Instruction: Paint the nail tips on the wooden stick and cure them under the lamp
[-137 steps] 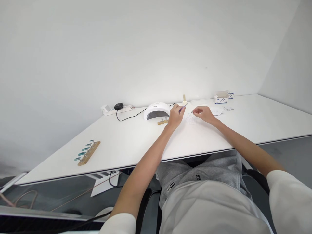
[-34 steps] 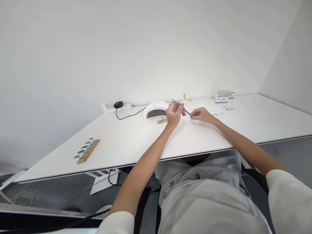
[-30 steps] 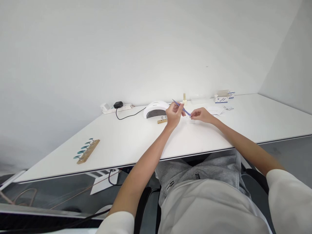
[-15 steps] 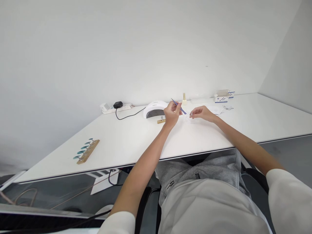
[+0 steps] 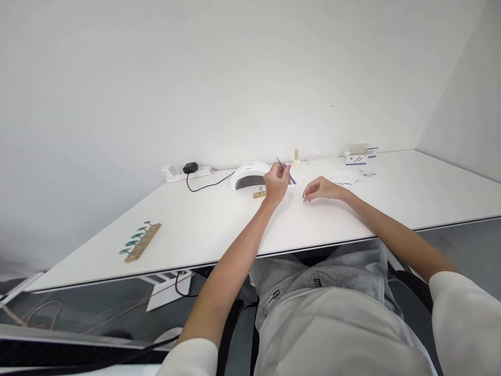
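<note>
We are holding purple tweezers (image 5: 291, 179) in our left hand (image 5: 275, 184), the fingers closed round the shaft and the lower end slanting toward our right hand (image 5: 321, 189). With that right hand we are pinching a small shiny piece (image 5: 304, 196) between thumb and fingertips, low over the white desk (image 5: 211, 224); it is too small for us to make out its exact form. The tweezers and the piece are sitting near each other but apart, beside a scatter of tiny specks (image 5: 301, 184).

For good control, we should be gripping the piece lightly by its edge, leaving its face uncovered, and be resting the right hand's side on the desk. We should be holding the tweezers with a loose, pen-like grip and moving them from the fingers rather than the whole arm. A hard squeeze would, we are guessing, be making so small a piece spring away.

We should also be minding the left wrist: the short wooden stand (image 5: 259, 195) is standing just beside it, in front of the nail lamp (image 5: 250, 169), and a careless sweep could be knocking it. The polish bottle (image 5: 296, 164) is standing upright behind our hands.
</note>
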The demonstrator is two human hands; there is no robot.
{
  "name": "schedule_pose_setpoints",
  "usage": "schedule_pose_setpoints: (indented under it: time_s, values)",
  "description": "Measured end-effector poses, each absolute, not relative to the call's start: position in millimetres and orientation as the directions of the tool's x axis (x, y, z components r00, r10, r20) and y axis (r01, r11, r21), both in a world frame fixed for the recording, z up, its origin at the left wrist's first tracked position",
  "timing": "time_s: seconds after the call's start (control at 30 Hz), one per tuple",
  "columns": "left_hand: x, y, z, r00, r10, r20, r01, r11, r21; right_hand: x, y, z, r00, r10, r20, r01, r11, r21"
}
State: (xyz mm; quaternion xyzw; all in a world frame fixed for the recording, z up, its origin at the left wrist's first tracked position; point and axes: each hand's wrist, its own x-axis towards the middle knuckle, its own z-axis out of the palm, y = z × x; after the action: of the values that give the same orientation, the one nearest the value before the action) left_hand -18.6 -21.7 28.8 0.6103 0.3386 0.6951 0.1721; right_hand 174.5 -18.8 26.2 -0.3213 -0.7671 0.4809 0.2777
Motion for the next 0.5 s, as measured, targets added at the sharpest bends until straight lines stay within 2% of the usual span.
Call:
schedule_pose_setpoints:
  time_s: [0.17, 0.37, 0.5]
  values:
    - [-18, -23, 30, -0.186, 0.652, 0.735, 0.173, -0.714, 0.678, 171, -18, 20, -0.694, 0.717, 0.057, 0.269, 0.332, -0.904]
    - [-17, -25, 31, -0.184, 0.654, 0.734, 0.202, -0.705, 0.679, 165, -21, 17, -0.734, 0.666, 0.132, 0.322, 0.512, -0.796]
    - [-19, -23, 29, -0.169, 0.648, 0.743, 0.245, -0.702, 0.668, 162, -23, 15, -0.782, 0.608, 0.142, 0.303, 0.568, -0.765]
